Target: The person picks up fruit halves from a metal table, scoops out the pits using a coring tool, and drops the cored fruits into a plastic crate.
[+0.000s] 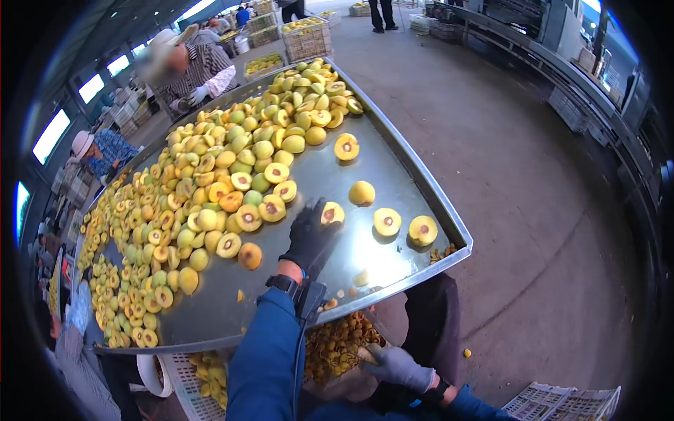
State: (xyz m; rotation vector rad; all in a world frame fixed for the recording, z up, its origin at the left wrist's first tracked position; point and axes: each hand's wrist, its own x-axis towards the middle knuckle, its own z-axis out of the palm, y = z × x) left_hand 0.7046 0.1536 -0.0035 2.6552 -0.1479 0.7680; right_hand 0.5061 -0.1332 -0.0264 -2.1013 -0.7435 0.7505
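Observation:
My left hand [311, 235], in a black glove, is over the metal table [372, 133] with its fingers closed around the edge of a peach half [332, 213]. The half's cut face and brown stone cavity show. Below the table edge, my right hand [401, 368], in a grey glove, is closed on a short wooden handle [366, 354]; the rest of that tool cannot be made out. To the right of my left hand lie a round-side-up peach [361, 193] and two cut halves [387, 222], [423, 230]. A large heap of halved peaches [239, 151] covers the table's left side.
Beneath the table edge sits a container of brown scraps [344, 344], beside a white crate [189, 386] with peach pieces. Another crate [562, 403] stands on the floor at lower right. Co-workers [200, 70] line the table's far left side. A raised rim [414, 168] borders the table.

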